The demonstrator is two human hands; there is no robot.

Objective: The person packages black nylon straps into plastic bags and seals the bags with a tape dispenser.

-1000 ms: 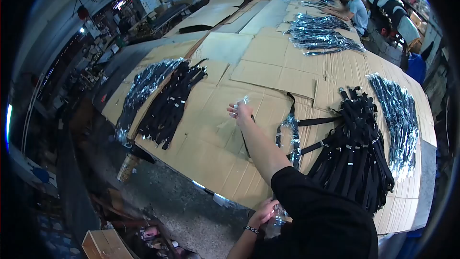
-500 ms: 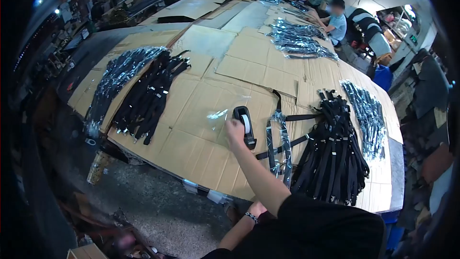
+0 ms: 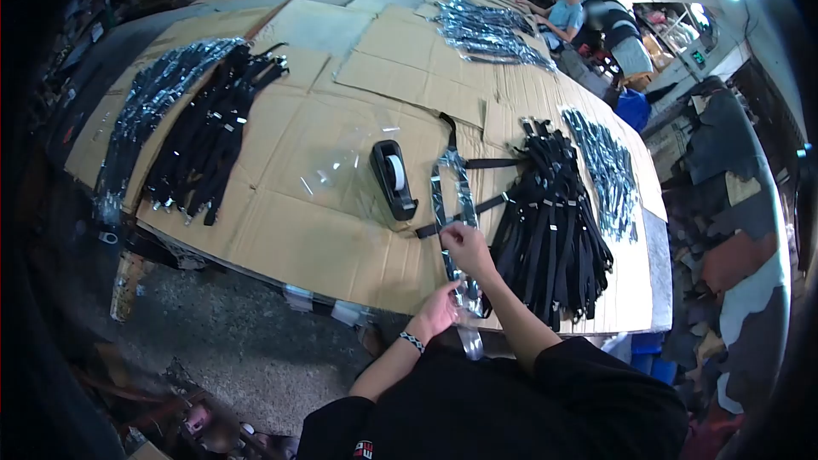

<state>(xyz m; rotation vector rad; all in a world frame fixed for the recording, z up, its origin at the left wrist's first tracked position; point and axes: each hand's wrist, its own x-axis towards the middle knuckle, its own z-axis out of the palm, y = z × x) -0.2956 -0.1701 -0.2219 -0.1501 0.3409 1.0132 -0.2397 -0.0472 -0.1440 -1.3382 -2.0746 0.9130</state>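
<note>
A black strap in a shiny clear plastic sleeve [image 3: 440,196] lies lengthwise in front of me, its loose lower end hanging past the table edge. My left hand [image 3: 436,310], with a patterned bracelet on the wrist, has its fingers closed on the sleeve near that end. Just above it, my right hand [image 3: 467,249] is over the sleeve with its fingers pinched together; whatever they hold is too small to make out. Left of the strap stands a black tape dispenser [image 3: 394,181] with a white roll, touched by neither hand.
Bare black straps [image 3: 552,234] are heaped at my right, beside wrapped ones [image 3: 603,175]. At left lie another black strap pile [image 3: 203,132] and more wrapped straps [image 3: 149,111]. Clear plastic pieces [image 3: 328,172] rest on the cardboard [image 3: 290,230]. A co-worker [image 3: 564,15] sits across the table.
My right hand has left the tape dispenser and come back to the wrapped strap. My left hand has risen from below the table edge to the sleeve's lower end. The view has shifted.
</note>
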